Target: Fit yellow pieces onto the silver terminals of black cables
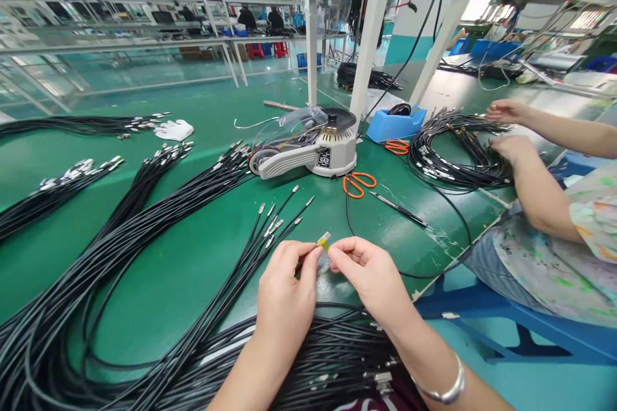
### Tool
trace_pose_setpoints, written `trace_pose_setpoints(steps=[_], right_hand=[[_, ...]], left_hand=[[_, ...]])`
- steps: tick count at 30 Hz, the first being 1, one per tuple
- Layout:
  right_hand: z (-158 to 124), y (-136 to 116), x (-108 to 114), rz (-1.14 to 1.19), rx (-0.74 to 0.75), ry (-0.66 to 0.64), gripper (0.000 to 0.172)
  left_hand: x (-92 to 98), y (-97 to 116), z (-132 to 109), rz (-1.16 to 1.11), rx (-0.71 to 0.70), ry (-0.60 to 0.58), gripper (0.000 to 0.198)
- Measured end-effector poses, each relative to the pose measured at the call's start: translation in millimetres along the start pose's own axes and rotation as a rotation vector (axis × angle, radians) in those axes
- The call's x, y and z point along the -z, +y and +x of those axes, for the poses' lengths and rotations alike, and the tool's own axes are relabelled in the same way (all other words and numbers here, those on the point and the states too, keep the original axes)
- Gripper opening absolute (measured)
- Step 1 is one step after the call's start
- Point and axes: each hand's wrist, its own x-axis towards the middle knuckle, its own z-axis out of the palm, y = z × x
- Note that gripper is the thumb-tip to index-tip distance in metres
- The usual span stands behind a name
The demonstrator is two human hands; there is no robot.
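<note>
The best way thru lay straight ahead of the left hand point(286, 286) and right hand point(369, 270): a lane of green tabletop point(328, 209) ran toward the grey machine point(332, 151), btwn the loose cable ends point(270, 226) on the L and orange-handled scissors point(357, 192) on the R. Going R, a black cord point(457, 214) looped across the table (you'd have gone over, not under), w/ a pen-like tool point(399, 209) inside the loop; past that, coiled cables point(436, 167) and a co-worker's forearms point(540, 199) blocked things. Going L, the thick bundle point(159, 225) stood as a wall. Down low, a cable pile point(216, 350) filled the space near the wrists.
</note>
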Motion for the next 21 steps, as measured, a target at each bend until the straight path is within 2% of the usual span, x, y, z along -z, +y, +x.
trace_pose_setpoints(steps=[9,14,21], right_hand=[[-1.2,-4.8,1.1,-0.067,0.032,-0.008,0.021],[-1.8,-5.8,1.0,-0.047,0.064,-0.010,0.019],[-2.3,-5.6,0.3,-0.005,0.090,-0.038,0.019]], left_hand=[[5.0,14.3,4.7,-0.231,0.339,-0.157,0.022],[5.6,16.4,6.5,-0.352,0.428,-0.208,0.022],[5.9,13.3,7.0,-0.545,0.479,-0.274,0.024]])
